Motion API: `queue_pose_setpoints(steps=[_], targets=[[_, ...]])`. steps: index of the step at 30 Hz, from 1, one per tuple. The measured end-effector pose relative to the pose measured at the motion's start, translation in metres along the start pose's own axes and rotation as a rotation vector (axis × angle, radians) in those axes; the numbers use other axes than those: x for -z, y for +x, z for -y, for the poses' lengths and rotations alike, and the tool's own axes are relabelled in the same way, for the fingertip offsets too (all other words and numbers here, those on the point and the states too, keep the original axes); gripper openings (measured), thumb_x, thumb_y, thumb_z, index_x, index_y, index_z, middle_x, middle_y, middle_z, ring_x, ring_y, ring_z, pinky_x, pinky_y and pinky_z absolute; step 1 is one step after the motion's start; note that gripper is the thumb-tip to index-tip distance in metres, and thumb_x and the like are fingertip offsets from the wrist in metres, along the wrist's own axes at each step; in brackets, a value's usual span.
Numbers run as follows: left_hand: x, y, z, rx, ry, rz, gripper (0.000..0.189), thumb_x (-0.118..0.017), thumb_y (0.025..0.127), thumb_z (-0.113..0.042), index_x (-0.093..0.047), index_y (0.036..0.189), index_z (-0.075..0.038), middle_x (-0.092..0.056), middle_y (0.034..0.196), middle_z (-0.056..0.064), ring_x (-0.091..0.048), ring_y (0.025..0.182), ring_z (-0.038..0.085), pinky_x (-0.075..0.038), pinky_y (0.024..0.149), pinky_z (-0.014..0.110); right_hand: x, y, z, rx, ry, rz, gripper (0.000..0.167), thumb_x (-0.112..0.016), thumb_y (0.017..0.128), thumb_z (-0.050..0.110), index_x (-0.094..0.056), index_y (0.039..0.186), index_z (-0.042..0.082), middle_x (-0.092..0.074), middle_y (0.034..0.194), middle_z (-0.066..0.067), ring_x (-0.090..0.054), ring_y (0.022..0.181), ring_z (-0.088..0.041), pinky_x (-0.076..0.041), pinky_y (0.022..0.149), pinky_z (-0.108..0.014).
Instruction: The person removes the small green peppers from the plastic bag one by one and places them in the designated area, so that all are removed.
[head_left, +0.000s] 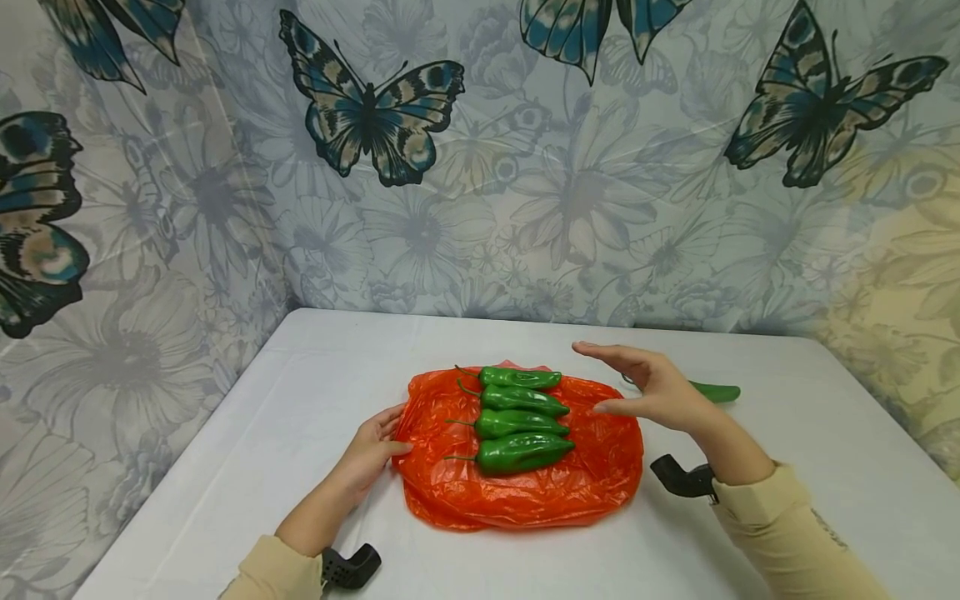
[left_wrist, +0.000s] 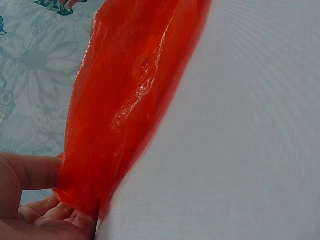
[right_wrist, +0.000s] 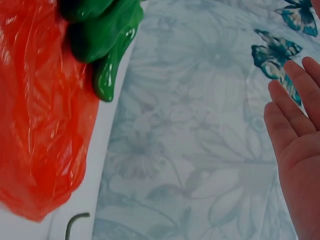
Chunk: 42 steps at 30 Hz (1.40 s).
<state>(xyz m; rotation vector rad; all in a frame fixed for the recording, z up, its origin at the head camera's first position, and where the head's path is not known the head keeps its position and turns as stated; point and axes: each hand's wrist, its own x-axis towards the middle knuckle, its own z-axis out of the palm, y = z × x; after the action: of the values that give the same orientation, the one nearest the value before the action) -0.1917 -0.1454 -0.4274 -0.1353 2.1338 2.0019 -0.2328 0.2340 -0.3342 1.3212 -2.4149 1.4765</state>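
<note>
An orange-red plastic bag [head_left: 517, 507] lies on the table with several long green peppers in a column on top, the nearest pepper [head_left: 525, 454] being the plumpest. Their stems point left. At the bag's left edge my left hand [head_left: 363, 458] pinches the plastic; in the left wrist view the thumb [left_wrist: 40, 171] is above the bag and the fingers are under it. My right hand [head_left: 660, 392] hovers over the bag's far right side, fingers straight and spread from the thumb, holding nothing. Behind it lies another green pepper [head_left: 718, 392], partly hidden by the hand.
A white table [head_left: 360, 342] carries everything. Walls with a butterfly and flower pattern [head_left: 420, 233] stand behind it and at the left. A black wrist camera mount [head_left: 682, 477] sticks out from the right sleeve, and another mount [head_left: 352, 567] from the left.
</note>
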Motion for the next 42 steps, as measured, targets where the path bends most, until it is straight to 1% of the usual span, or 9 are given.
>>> queue_pose_setpoints(steps=[10,16,21,25,28,31,34,39,42], targets=[[0.000,0.000,-0.001,-0.014,0.009,0.002,0.063,-0.053,0.081,0.010,-0.034,0.140,0.001,-0.036,0.145,0.023,-0.036,0.133,0.037,-0.046,0.091,0.027,-0.020,0.010,0.009,-0.020,0.043,0.062,0.067,-0.075,0.072,0.000,-0.048,0.133,0.000,-0.050,0.140,0.006,-0.038,0.133,-0.002,-0.033,0.105,-0.016],[0.001,0.001,0.000,-0.009,0.004,0.003,0.063,-0.054,0.082,0.009,-0.034,0.141,0.001,-0.035,0.146,0.023,-0.037,0.133,0.037,-0.047,0.088,0.025,-0.032,0.016,0.010,-0.021,0.074,0.093,0.065,-0.075,0.074,0.004,-0.047,0.132,-0.005,-0.049,0.139,-0.010,-0.038,0.133,-0.003,-0.033,0.105,-0.018],[0.001,0.001,0.001,-0.004,0.001,0.002,0.063,-0.054,0.082,0.009,-0.034,0.141,0.001,-0.035,0.146,0.023,-0.037,0.132,0.036,-0.048,0.087,0.025,-0.039,0.021,0.008,-0.024,0.063,0.093,0.065,-0.076,0.073,0.007,-0.049,0.133,0.001,-0.049,0.139,-0.013,-0.039,0.132,-0.003,-0.033,0.106,-0.019],[0.001,0.000,0.001,0.000,-0.001,0.005,0.062,-0.054,0.082,0.009,-0.034,0.141,0.000,-0.034,0.147,0.023,-0.036,0.133,0.037,-0.047,0.086,0.024,-0.045,0.025,0.008,-0.055,0.093,0.105,0.065,-0.076,0.073,0.009,-0.050,0.133,0.003,-0.048,0.139,-0.019,-0.042,0.130,-0.003,-0.036,0.104,-0.019],[0.001,0.000,0.000,0.002,0.000,0.005,0.062,-0.053,0.082,0.009,-0.033,0.141,0.000,-0.034,0.147,0.023,-0.036,0.133,0.037,-0.047,0.085,0.023,-0.051,0.026,0.009,-0.093,0.101,0.116,0.065,-0.076,0.074,0.012,-0.050,0.133,0.003,-0.048,0.139,-0.017,-0.041,0.130,-0.001,-0.036,0.104,-0.019],[0.001,0.000,0.000,0.005,0.002,0.004,0.062,-0.053,0.083,0.009,-0.034,0.141,0.000,-0.034,0.146,0.023,-0.036,0.133,0.037,-0.048,0.085,0.024,-0.056,0.026,0.007,-0.117,0.093,0.126,0.065,-0.076,0.074,0.015,-0.051,0.133,0.008,-0.049,0.140,-0.007,-0.039,0.130,0.001,-0.035,0.105,-0.021],[0.001,0.001,0.000,0.008,0.002,0.002,0.062,-0.053,0.083,0.008,-0.034,0.141,0.000,-0.034,0.147,0.023,-0.036,0.133,0.037,-0.048,0.087,0.025,-0.060,0.025,0.003,-0.097,0.073,0.138,0.064,-0.076,0.075,0.016,-0.051,0.134,0.012,-0.049,0.141,-0.003,-0.039,0.131,0.000,-0.035,0.105,-0.022],[0.001,0.001,0.000,0.010,0.005,0.003,0.062,-0.054,0.083,0.008,-0.034,0.141,0.000,-0.033,0.147,0.022,-0.033,0.135,0.037,-0.046,0.092,0.029,-0.066,0.024,-0.005,-0.053,0.088,0.155,0.063,-0.075,0.076,0.014,-0.050,0.134,0.005,-0.048,0.140,-0.015,-0.042,0.129,-0.001,-0.042,0.102,-0.037],[0.001,0.001,0.001,0.005,0.009,0.005,0.062,-0.054,0.083,0.008,-0.034,0.141,0.000,-0.033,0.147,0.023,-0.032,0.135,0.038,-0.045,0.093,0.030,-0.070,0.023,-0.008,-0.065,0.104,0.176,0.062,-0.074,0.077,0.014,-0.050,0.132,0.001,-0.048,0.138,-0.017,-0.043,0.128,-0.001,-0.042,0.098,-0.049]])
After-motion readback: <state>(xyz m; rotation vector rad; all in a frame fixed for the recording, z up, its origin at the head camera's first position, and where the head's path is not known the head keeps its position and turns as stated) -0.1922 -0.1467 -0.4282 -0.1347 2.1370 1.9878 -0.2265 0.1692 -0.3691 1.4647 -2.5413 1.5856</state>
